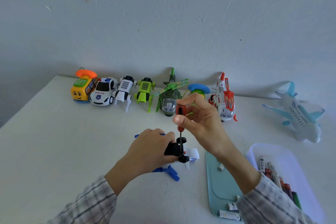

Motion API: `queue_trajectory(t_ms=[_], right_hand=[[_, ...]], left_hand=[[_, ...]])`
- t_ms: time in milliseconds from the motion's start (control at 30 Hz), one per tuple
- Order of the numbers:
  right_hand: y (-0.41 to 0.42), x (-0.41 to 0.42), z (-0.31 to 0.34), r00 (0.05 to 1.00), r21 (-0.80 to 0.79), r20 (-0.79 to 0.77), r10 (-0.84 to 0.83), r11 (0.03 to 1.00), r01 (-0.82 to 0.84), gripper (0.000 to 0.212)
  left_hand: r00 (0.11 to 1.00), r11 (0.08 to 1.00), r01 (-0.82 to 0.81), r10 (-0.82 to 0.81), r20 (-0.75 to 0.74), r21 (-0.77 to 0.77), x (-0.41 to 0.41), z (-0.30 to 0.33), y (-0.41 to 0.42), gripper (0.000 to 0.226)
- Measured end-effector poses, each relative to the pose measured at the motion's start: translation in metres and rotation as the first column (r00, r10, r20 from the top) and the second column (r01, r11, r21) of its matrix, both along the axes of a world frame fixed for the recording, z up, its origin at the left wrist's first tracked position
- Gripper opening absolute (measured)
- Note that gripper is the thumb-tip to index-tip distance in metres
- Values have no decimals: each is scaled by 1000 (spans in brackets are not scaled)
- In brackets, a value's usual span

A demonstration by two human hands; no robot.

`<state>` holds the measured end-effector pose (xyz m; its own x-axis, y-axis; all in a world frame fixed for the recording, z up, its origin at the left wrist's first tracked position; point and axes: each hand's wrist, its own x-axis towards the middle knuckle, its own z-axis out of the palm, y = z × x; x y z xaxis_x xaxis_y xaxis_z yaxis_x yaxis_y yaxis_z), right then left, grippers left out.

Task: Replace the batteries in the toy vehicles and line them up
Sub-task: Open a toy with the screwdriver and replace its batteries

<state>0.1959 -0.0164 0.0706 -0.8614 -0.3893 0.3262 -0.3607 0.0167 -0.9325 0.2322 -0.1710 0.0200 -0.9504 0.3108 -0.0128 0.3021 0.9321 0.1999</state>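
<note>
A white and blue toy plane (174, 171) lies upside down at the table's middle, its black underside and wheels facing up. My left hand (152, 149) grips its body from the left. My right hand (198, 114) pinches the red handle of a small screwdriver (180, 114), held upright, with the thin black shaft reaching down to the toy's underside. Along the wall stands a row of toys: a yellow phone bus (82, 90), a police car (102, 92), a white robot dog (123, 91), a green robot dog (144, 92), a green helicopter (169, 96) and a red-white helicopter (224, 100).
A large pale-blue airliner (298, 114) stands at the right. A teal tray (216, 183) near the front right carries loose batteries (230, 214). Beside it a clear box (287, 162) holds several batteries. A blue-topped toy (198, 89) is partly hidden behind my right hand.
</note>
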Motion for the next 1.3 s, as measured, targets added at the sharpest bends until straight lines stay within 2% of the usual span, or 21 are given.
queue_trajectory(t_ms=[100,267,367,467,533,600,767,833,933,1133,1300], right_hand=[[3,-2,1,999,-58,-7,-47,997,46,23],[11,-6,0,997,-143,77,9,990,3,16],[14,-7,0,994,-143,110,1,990,14,10],[16,-7,1,994,-101,60,-92,990,98,21],[18,-9,1,994,-104,38,-105,989,109,20],[20,-12,3,994,-113,69,-82,990,89,19],[27,-16,4,980,-181,190,58,983,-23,43],[27,-16,4,974,-199,221,57,980,-13,37],[24,-14,5,984,-179,175,12,984,20,14],[23,-16,5,992,-100,79,-101,989,109,21],[29,-18,4,972,-194,232,-32,978,79,31]], left_hand=[[1000,1000,6,-6,-17,3,1,1,0,46],[1000,1000,18,-18,-12,18,1,1,0,46],[1000,999,22,-21,-10,23,-1,1,1,45],[1000,999,21,-21,-12,36,-1,0,0,45],[1000,999,23,-23,-16,47,0,-1,0,44],[1000,998,22,-21,-15,61,1,-2,-1,43],[1000,998,4,-5,5,67,0,-5,-2,44],[1000,998,0,-1,20,58,-2,-6,-2,44],[1000,999,4,-6,25,54,-4,-7,-3,44],[1000,998,4,-5,21,63,-3,-7,-3,43],[999,998,-11,8,41,64,-5,-9,-4,44]])
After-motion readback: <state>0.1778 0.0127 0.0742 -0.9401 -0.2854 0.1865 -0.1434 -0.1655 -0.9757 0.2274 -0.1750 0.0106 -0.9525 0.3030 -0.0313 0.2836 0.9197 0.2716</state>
